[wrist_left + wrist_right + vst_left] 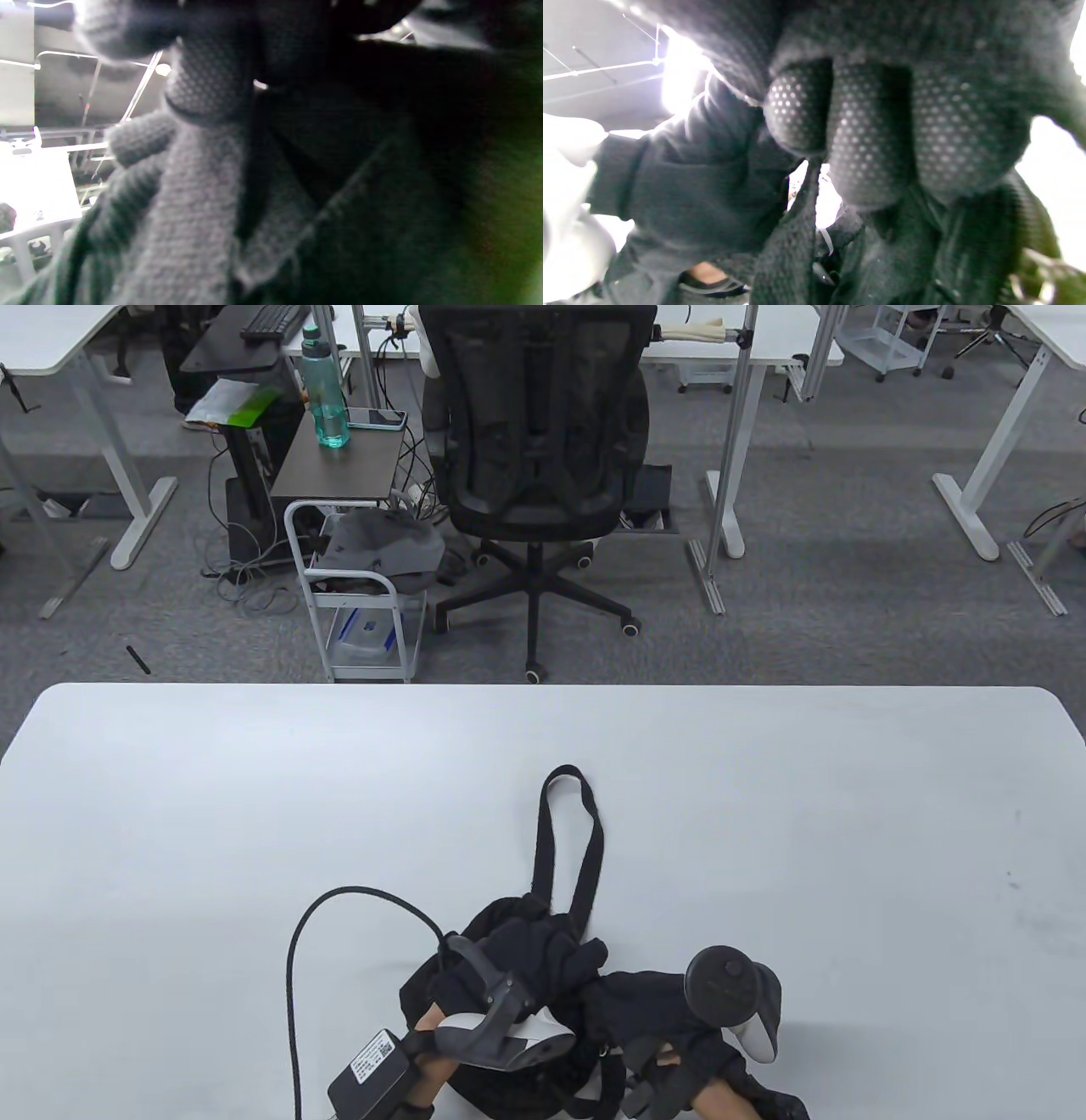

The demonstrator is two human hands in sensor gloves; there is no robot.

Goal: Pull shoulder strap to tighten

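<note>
Here, at the near edge of the white table (pixel 170 814), you are working both hands over a black bag (pixel 509 920) that is sitting just right of centre, its shoulder strap (pixel 570 848) lying as a long loop stretched toward the far side.

Your left hand (pixel 517 959) is lying on top of the bag, fingers curled down into the fabric, apparently pinning it; the left wrist view is showing only dark knit and cloth, so whether it is gripping or just pressing, I cannot tell. Your right hand (pixel 653 1010) is sitting just right of it, low against the bag. In the right wrist view its dotted fingertips (pixel 869 140) are curling down onto black webbing (pixel 793 237), probably the strap's free end, though the picture is too close and dark to be sure.

To do this well, keep the left hand anchoring the bag so it is not sliding. Pull the free tail in line with the buckle, steadily, not sideways. Watch the far loop: it should be shortening if you are pulling the correct end.
</note>
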